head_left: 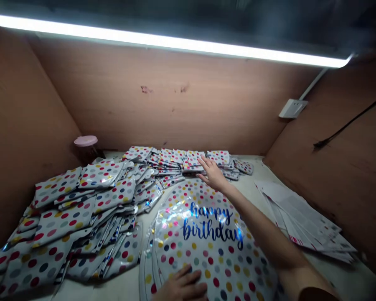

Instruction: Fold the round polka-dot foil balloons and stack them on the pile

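Note:
A stack of flat, round foil balloons (200, 259) lies in front of me, white with coloured dots and "happy birthday" in shiny blue letters on the top one. Near the front, my left hand (181, 285) rests on the top balloon with its fingers stretched out. My right hand (213, 174) reaches over the far edge of the stack, fingers spread and nothing held. Just beyond it sits a row of folded dotted foil balloons (172, 156); whether the fingertips touch them I cannot tell.
A large heap of folded dotted balloons (65, 213) covers the left side. Behind it stands a jar with a pink lid (85, 141). White printed sheets (303, 217) lie at the right. Wooden panels (163, 104) enclose the table, with a lit tube (175, 42) overhead.

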Available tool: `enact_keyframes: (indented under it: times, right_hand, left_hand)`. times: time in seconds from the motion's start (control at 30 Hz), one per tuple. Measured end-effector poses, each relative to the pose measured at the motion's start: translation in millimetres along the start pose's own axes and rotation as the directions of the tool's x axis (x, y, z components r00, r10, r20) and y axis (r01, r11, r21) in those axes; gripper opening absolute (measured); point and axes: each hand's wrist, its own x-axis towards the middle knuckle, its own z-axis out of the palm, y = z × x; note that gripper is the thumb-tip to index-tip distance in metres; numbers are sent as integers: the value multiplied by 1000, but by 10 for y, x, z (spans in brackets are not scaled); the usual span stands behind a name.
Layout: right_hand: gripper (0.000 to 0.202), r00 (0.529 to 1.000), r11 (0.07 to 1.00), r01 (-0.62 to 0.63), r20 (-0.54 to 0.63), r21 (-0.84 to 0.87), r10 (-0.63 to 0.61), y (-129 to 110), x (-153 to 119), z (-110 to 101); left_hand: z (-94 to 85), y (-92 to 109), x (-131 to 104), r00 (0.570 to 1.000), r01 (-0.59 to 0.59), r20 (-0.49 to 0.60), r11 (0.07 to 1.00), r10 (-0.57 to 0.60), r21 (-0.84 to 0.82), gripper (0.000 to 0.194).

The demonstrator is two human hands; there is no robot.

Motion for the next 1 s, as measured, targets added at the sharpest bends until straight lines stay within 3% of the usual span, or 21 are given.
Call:
enact_keyframes:
  times: [0.07, 0.17, 0.27, 0.33, 0.47, 0.53, 0.6, 0.67, 0.77, 0.83, 0.93, 1.0]
  right_hand:
    - [44, 981, 974, 194, 8, 117, -196, -144, -741, -101]
    - [24, 898, 903, 324, 207, 283, -388, -400, -1957, -181]
    - [28, 897, 913, 274, 262, 302, -356, -587, -2881, -144]
    - [41, 923, 927, 280, 196, 248, -331, -638, -3212, -64]
    - [41, 949, 915, 296, 26, 273, -315, -661, -3321, 81]
    - [33, 980, 896, 189, -15, 401, -200, -679, -3232, 88]
    - [22, 998, 825, -15, 59, 565, -23, -700, -3117, 51]
    - [18, 967, 689, -241, 232, 684, 108, -708, -3009, -7]
    - [22, 885, 492, -455, 437, 743, 159, -693, -2900, -70]
    - [25, 848, 411, -526, 495, 745, 189, -686, -2872, -73]
    - [27, 808, 330, -589, 519, 738, 280, -699, -2871, -34]
    - [29, 787, 281, -613, 538, 738, 303, -710, -2877, -2]
  left_hand:
    - [-127, 41, 26, 999, -45, 23, 998, 46, -52, 38]
    - [-161, 139, 3, 998, -24, 47, 983, 34, -184, 36]
    - [-124, 222, -46, 997, 78, 40, 944, -69, -320, 34]
    - [-121, 235, -46, 990, 141, 64, 909, -126, -392, 37]
    - [-170, 195, 23, 974, 225, 139, 832, -179, -506, 34]
    - [-190, 185, 41, 955, 296, 175, 783, -239, -548, 31]
    - [-205, 192, 38, 935, 354, 179, 762, -307, -542, 28]
    - [-227, 211, 34, 913, 405, 171, 774, -370, -487, 27]
    - [-262, 255, 59, 869, 491, 153, 790, -470, -366, 28]
    - [-262, 300, 73, 851, 524, 145, 791, -506, -315, 40]
    - [-247, 368, 47, 847, 529, 143, 790, -511, -311, 25]
    - [-281, 355, 51, 863, 504, 159, 798, -479, -330, 27]
